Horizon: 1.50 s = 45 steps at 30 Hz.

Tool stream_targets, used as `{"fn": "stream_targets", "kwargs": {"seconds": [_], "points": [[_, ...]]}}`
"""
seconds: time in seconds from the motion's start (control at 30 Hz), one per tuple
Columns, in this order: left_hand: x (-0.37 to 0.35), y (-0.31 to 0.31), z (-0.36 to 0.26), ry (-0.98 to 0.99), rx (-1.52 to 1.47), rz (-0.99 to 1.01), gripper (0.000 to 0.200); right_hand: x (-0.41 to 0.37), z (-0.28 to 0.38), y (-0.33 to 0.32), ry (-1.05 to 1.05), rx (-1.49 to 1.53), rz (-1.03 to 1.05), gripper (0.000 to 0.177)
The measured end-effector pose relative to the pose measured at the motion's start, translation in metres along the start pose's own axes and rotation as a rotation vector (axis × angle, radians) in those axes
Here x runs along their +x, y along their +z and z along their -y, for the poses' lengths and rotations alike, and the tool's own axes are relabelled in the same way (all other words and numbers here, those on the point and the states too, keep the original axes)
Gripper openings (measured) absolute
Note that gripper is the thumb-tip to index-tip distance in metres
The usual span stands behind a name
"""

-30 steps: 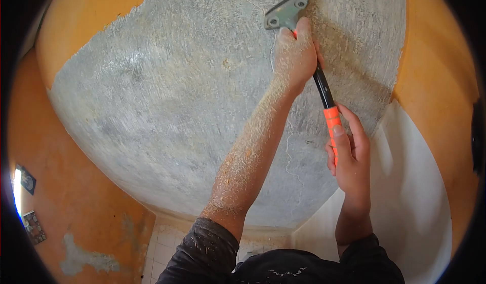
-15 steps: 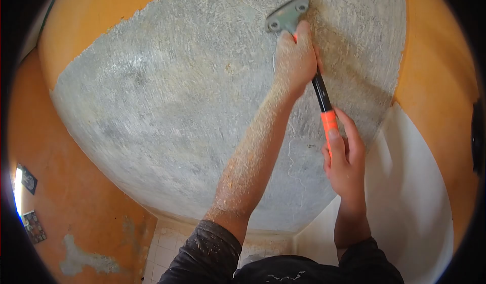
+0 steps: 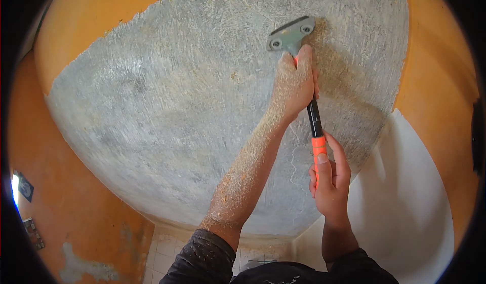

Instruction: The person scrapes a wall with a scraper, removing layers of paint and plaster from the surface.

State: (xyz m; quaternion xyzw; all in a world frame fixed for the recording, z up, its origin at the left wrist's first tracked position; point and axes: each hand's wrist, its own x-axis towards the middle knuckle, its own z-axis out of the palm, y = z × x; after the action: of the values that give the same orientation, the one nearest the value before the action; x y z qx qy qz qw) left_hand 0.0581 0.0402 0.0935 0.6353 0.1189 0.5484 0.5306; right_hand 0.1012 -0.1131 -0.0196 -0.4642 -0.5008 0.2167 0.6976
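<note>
A long-handled scraper (image 3: 292, 34) with a wide grey-green head and two bolts lies against the rough grey wall (image 3: 187, 96). Just below that head, my left hand (image 3: 295, 81) is wrapped round the upper handle, thumb side toward the head. Pale flakes coat this hand and forearm. Lower down, my right hand (image 3: 331, 182) grips the orange end of the black handle, its thumb lying along the grip. The blade's edge points up and slightly left. Whether it touches the wall is hard to make out.
Orange paint (image 3: 96, 20) borders the bare patch at upper left, with more orange wall (image 3: 440, 81) on the right. A smooth white curved surface (image 3: 405, 193) stands at lower right. Pale tiles (image 3: 164, 248) show at the bottom. Small dark pictures (image 3: 24, 186) hang at far left.
Both hands have moved down with the scraper, the right one also a little to the left. The handle now stands closer to vertical. Both grips stay closed.
</note>
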Motion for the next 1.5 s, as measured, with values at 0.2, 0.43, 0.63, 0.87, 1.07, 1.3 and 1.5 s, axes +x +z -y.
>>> {"fn": "stream_targets", "kwargs": {"seconds": [0.2,0.43,0.63,0.87,1.07,1.3,1.5], "points": [[-0.002,-0.006,-0.005,-0.031,-0.029,0.054,0.032,-0.011,0.004,0.016,0.011,-0.002,-0.066,0.041],[0.012,-0.016,-0.009,-0.004,-0.024,0.124,0.033,-0.007,0.016,0.035,0.068,-0.002,-0.119,0.043],[0.009,-0.016,-0.01,-0.046,-0.087,0.153,0.033,-0.012,0.016,0.046,0.104,-0.007,-0.177,0.046],[0.0,-0.02,0.005,-0.049,-0.101,0.175,0.034,-0.022,0.01,0.051,0.109,-0.026,-0.207,0.046],[0.015,-0.022,-0.005,0.053,-0.101,0.163,0.034,-0.01,0.017,0.058,0.074,-0.042,-0.224,0.047],[0.009,-0.028,-0.01,-0.001,-0.071,0.171,0.034,-0.011,0.024,0.059,0.11,-0.042,-0.21,0.047],[0.007,-0.032,-0.014,0.037,-0.11,0.144,0.034,-0.012,0.025,0.053,0.096,-0.109,-0.206,0.046]]}}
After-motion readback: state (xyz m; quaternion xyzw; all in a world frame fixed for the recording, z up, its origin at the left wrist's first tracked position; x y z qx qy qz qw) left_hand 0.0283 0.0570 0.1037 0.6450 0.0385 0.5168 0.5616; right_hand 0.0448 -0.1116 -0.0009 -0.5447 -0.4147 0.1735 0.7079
